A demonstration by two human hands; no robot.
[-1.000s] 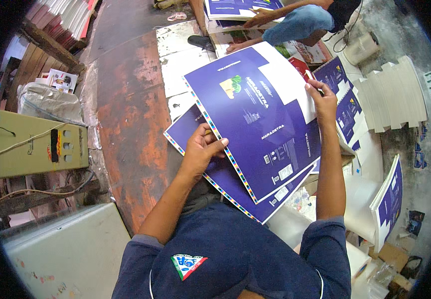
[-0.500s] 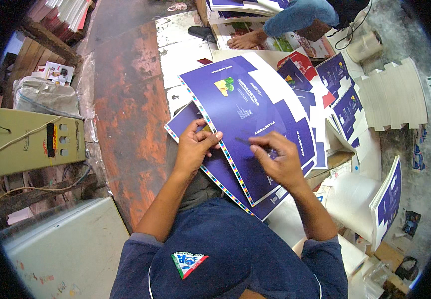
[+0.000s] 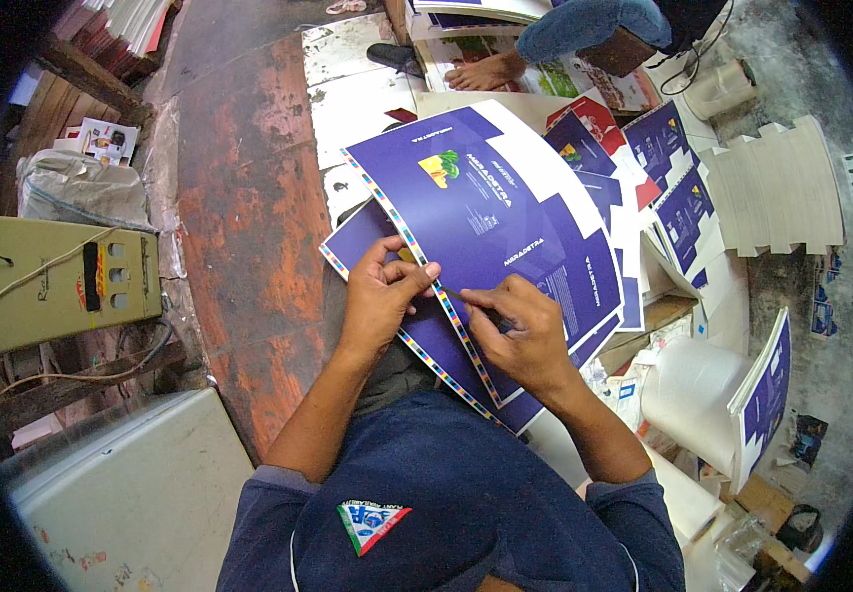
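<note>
My left hand [image 3: 379, 296] pinches the long left edge of a purple printed sheet [image 3: 535, 222] between thumb and fingers. A strip of coloured squares runs along that edge, and the sheet bows upward in the middle. Beneath it lies a second purple sheet [image 3: 359, 240], partly covered, with a similar strip. In my right hand [image 3: 517, 331] is a thin dark pointed tool [image 3: 454, 294], closed between thumb and fingers. Its tip is at the top sheet's edge, right beside my left thumb. The exact kind of tool cannot be made out.
Loose purple and red printed sheets [image 3: 594, 128] lie beyond my right hand, beside a stack of notched pale sheets [image 3: 777, 187]. A white roll [image 3: 693, 400] stands at right. Another person's bare foot [image 3: 485, 72] rests ahead. At left are a beige metal box [image 3: 46, 286] and cables.
My right hand has moved left and slightly down, bringing the dark tool's tip to the sheet's edge beside my left thumb. My left hand keeps its pinch.
</note>
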